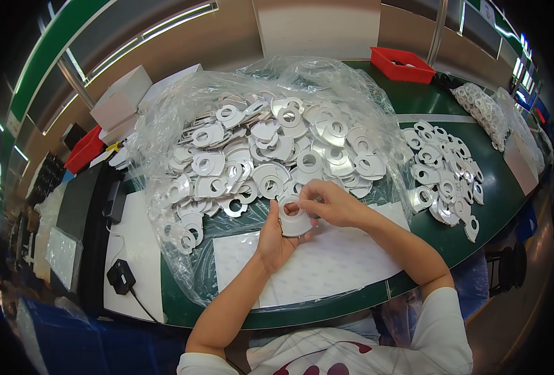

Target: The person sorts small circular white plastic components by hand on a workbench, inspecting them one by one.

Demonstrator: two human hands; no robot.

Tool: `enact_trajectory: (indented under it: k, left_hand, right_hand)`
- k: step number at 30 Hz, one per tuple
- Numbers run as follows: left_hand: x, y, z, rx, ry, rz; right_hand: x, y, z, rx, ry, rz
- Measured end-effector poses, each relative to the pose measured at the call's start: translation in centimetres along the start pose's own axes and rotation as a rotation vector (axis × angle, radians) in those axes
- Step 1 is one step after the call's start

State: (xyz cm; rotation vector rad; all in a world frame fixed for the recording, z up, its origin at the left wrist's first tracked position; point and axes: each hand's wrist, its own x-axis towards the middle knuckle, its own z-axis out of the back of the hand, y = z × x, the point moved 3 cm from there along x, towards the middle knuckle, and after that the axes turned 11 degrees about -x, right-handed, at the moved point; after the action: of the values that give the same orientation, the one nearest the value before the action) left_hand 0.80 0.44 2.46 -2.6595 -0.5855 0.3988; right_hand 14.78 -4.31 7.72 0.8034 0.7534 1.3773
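I see the person's left hand [274, 245] grasping a flat, glossy white ring-shaped piece [296, 226] with a round central hole, the thumb along its left edge and the fingers behind its lower part. The right hand [328, 204] comes in from the other side, its fingers bent and touching the piece by the hole and upper right rim; I cannot tell from my view whether they pinch it or only rest against it. The piece is held tilted above a white paper sheet [346, 265], just in front of a broad heap of similar white and silvery flat rings [271, 147]. That heap lies on a crumpled transparent plastic sheet [152, 181] spread over a dark green tabletop [492, 209].

To the right I make out a smaller pile of white flat rings [445, 175], lying directly on the tabletop. Beyond it is a clear plastic bag of small white parts [482, 114], and at the far edge a shallow red plastic bin [402, 67]. On the left, a small black box with a cable [121, 276] rests on a white surface.
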Motion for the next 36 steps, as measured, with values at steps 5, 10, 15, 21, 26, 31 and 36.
enact_trajectory:
  k: [5,10,15,21,26,31,36]
  left_hand:
    - [0.1,0.1,0.1,0.006,-0.001,-0.004]
    - [0.1,0.1,0.4,0.031,0.034,-0.010]
    - [-0.3,0.0,-0.6,0.053,-0.027,-0.009]
    - [-0.5,0.4,-0.9,0.174,-0.054,-0.017]
    - [-0.9,0.3,-1.2,0.297,-0.016,-0.009]
    - [-0.9,0.6,-1.5,0.366,0.052,0.020]
    - [-1.2,0.6,-1.2,0.379,0.003,0.036]
  right_hand:
    - [-0.1,0.1,0.1,0.001,0.005,0.005]
    - [-0.6,1.0,0.5,-0.351,-0.173,0.204]
    - [-1.4,3.3,1.2,-0.639,-0.312,0.359]
    - [-1.3,2.5,1.3,-0.278,-0.289,0.102]
    - [-1.3,2.8,1.1,-0.157,-0.210,-0.015]
    - [-1.5,3.4,0.8,-0.348,-0.220,-0.079]
    - [-2.0,3.8,-0.2,-0.882,-0.392,0.132]
